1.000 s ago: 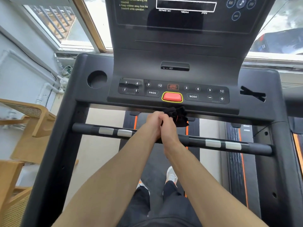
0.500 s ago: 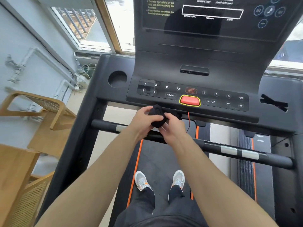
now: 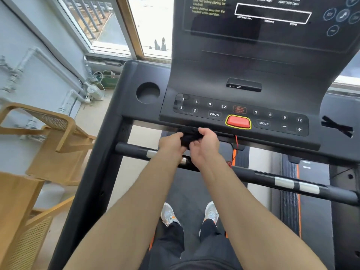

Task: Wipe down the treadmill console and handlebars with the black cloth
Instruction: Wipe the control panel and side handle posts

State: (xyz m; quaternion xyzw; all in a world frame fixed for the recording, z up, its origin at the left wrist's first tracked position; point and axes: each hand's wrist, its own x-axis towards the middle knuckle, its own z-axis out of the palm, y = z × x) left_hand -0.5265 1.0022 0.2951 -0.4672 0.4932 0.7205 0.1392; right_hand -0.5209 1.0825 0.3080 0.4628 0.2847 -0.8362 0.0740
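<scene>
From the head camera, both hands meet just below the front lip of the treadmill console [image 3: 241, 115]; the left hand [image 3: 171, 143] and the right hand [image 3: 205, 145] are each closed on the black cloth [image 3: 190, 136], which is bunched into a small wad between them; the cloth sits against the console's lower edge, left of the red stop button [image 3: 238, 121] and under the PROG key; the handlebar [image 3: 282, 181] runs crosswise beneath the wrists, its silver sensor strips showing on either side; a thin red cord [image 3: 236, 145] hangs from under the console beside the right wrist; a round cup holder [image 3: 148, 92] lies at the console's left; wooden chairs [image 3: 50, 141] stand beside the frame; the person's grey shoes [image 3: 211, 212] rest on the belt [image 3: 187, 188] below.
</scene>
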